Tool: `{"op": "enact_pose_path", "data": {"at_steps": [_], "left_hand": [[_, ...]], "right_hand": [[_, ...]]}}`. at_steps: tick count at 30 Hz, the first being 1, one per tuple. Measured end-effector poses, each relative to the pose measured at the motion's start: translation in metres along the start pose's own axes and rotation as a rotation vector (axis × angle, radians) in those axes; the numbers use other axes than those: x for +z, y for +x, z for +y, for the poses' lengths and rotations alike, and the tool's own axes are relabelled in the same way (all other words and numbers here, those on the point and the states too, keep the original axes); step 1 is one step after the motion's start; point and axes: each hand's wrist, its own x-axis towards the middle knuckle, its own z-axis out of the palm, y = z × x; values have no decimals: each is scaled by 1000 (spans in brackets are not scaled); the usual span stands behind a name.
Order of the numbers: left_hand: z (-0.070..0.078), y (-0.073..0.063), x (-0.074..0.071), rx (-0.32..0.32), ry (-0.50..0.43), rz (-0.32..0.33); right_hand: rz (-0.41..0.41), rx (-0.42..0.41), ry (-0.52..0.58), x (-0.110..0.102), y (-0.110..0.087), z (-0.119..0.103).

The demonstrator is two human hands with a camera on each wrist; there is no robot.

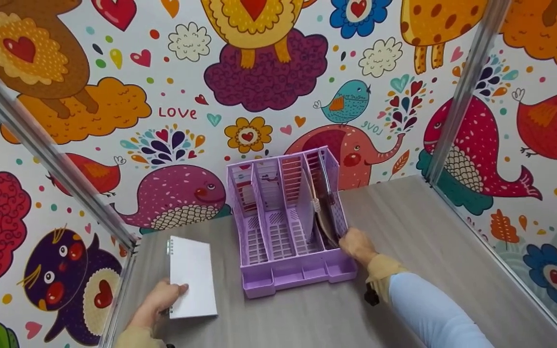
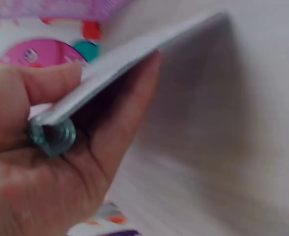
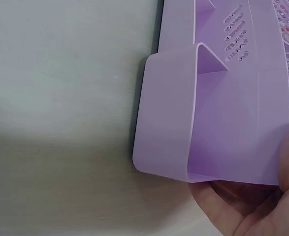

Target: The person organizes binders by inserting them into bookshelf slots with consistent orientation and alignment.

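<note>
A white-covered spiral notebook (image 1: 194, 275) is in my left hand (image 1: 160, 296), the thumb on its cover and the fingers behind it. In the left wrist view the coil (image 2: 53, 137) sits against the palm and the notebook tilts over the table. My right hand (image 1: 357, 245) grips the right side of the purple file organizer (image 1: 298, 265) near its front corner. Seen from the right wrist, the fingers (image 3: 223, 206) curl under the end of its front tray (image 3: 166, 118). Several thin items, one a brown folder (image 1: 326, 222), stand in the organizer's right-hand slots.
The organizer stands on a grey wood-grain table (image 1: 394, 212), close to the back panel with cartoon animals. Patterned side panels and metal posts (image 1: 462, 96) enclose the table left and right. Small compartments line the organizer's front.
</note>
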Motion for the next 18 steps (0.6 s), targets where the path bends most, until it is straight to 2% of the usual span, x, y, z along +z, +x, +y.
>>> {"op": "enact_pose_path", "data": {"at_steps": [5, 9, 10, 15, 18], "left_hand": [[38, -25, 4, 110, -1, 60], [66, -44, 9, 206, 46, 119], [72, -47, 11, 228, 57, 135], [98, -61, 25, 337, 144, 215], [109, -67, 34, 387, 193, 268]], "right_hand": [[-8, 1, -1, -1, 0, 0], [-2, -2, -3, -2, -2, -2], [3, -15, 3, -10, -11, -10], [14, -9, 19, -25, -29, -27], [-14, 27, 27, -18, -20, -22]]}}
